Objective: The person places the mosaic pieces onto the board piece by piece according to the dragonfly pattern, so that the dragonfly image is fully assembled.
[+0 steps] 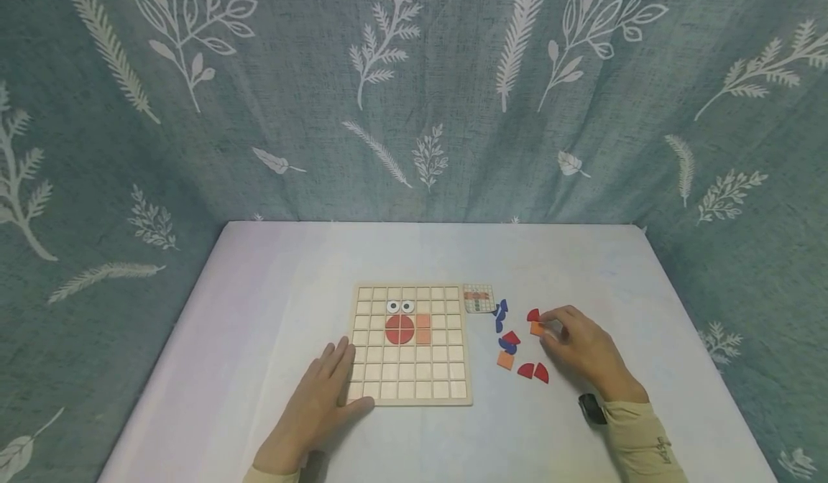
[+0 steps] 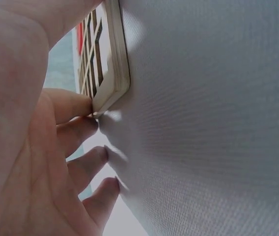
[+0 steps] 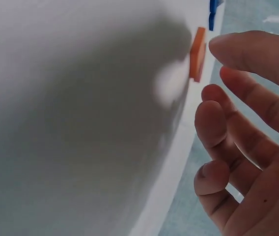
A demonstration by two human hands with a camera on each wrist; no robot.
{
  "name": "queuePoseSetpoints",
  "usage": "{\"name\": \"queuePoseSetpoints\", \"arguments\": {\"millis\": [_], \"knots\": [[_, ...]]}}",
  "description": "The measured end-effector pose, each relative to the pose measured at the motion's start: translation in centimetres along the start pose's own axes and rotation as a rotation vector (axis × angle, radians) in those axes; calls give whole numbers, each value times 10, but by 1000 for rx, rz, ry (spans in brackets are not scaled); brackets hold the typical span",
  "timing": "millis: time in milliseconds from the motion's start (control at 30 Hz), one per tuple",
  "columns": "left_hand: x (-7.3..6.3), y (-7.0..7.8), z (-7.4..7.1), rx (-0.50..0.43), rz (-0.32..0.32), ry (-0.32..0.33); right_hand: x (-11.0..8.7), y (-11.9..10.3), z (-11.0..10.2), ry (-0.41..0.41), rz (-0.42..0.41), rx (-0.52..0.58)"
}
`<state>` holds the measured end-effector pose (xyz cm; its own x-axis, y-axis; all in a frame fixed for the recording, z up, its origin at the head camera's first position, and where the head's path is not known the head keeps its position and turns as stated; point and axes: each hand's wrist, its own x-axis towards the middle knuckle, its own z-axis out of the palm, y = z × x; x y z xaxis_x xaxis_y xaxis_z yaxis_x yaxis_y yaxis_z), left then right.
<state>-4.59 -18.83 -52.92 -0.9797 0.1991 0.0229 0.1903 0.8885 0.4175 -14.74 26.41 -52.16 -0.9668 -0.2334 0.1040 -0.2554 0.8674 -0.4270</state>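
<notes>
Resting uncurled left hand (image 1: 323, 381) against board (image 1: 407, 354), bearing red circle (image 1: 393, 323), eyes (image 1: 393, 306), two orange squares (image 1: 423, 320). Probably partway, with loose pieces (image 1: 505, 360) left of relaxed, ungripping right hand (image 1: 585, 346) unplaced.

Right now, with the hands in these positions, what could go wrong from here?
The right hand is close to an orange square with a red piece right beside it, so it might knock the red piece aside. The left hand rests against the left edge of the board; a careless push could shift the board and perhaps jar the eyes on it.
</notes>
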Motion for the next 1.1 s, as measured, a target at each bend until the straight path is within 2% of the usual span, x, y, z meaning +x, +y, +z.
{"name": "queuePoseSetpoints", "arguments": {"millis": [300, 467, 700, 1100], "knots": [[0, -2, 2, 4, -21, -35, -2, 9, 0, -21, -12, 4], [1, -2, 2, 0, -19, -42, 0, 6, 1, -49, 12, -1], [1, -3, 2, 3, -27, -51, 2, 0, 3, -34, 6, -10], [0, -3, 2, 8, -20, -41, 3, 0, 3, -42, 16, -13]]}}
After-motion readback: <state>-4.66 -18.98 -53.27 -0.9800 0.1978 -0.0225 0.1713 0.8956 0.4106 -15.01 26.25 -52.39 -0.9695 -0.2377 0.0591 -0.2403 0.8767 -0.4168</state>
